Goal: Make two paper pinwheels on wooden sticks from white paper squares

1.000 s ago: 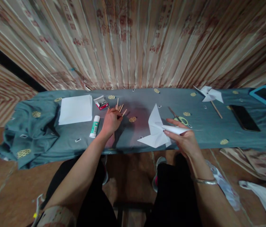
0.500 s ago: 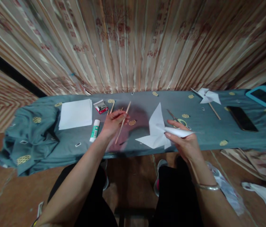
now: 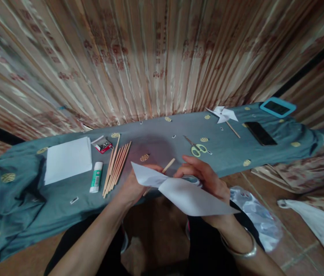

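The wooden stick (image 3: pixel 167 166), lifted from the bundle of sticks (image 3: pixel 116 164) a moment ago, is now pinched in the left hand (image 3: pixel 134 183) and brought against the folded paper pinwheel (image 3: pixel 185 191), which is gripped by the right hand (image 3: pixel 208 184) above the table's (image 3: pixel 156 140) near edge, so the two parts are being joined.

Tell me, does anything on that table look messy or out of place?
The cloth is bunched into folds at the left end, and the small red box lies open. The wooden sticks lie fairly tidily together.

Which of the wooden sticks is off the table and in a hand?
The single wooden stick in the left hand, its tip poking up behind the folded white paper. The other sticks lie bundled on the cloth beside the glue stick.
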Demonstrator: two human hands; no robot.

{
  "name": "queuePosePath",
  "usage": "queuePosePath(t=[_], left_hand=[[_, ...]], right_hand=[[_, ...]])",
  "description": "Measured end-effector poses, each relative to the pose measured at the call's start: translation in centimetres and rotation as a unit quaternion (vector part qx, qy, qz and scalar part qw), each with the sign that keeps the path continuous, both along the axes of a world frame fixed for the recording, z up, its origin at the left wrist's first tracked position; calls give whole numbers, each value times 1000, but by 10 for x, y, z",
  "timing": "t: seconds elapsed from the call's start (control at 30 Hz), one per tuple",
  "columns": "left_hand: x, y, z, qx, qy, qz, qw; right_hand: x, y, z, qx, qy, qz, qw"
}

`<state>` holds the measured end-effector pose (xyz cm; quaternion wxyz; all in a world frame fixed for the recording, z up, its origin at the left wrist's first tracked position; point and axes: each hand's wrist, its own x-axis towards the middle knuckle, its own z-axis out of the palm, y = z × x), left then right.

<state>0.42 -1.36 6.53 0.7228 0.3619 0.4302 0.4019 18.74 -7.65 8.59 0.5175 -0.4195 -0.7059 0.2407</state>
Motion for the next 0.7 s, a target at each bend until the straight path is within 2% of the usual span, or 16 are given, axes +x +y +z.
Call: queuePosePath(t=[0.17, 0.4, 0.7], left_hand=[[1, -5, -4, 4, 5, -8, 1000], [0, -7, -2, 61, 8, -87, 994], [1, -12, 3, 18, -8, -96, 995]], right_hand=[[0, -2, 5, 47, -28, -34, 998], [-4, 1, 7, 91, -35, -73, 993], [-7, 2, 1, 99, -6, -67, 993]])
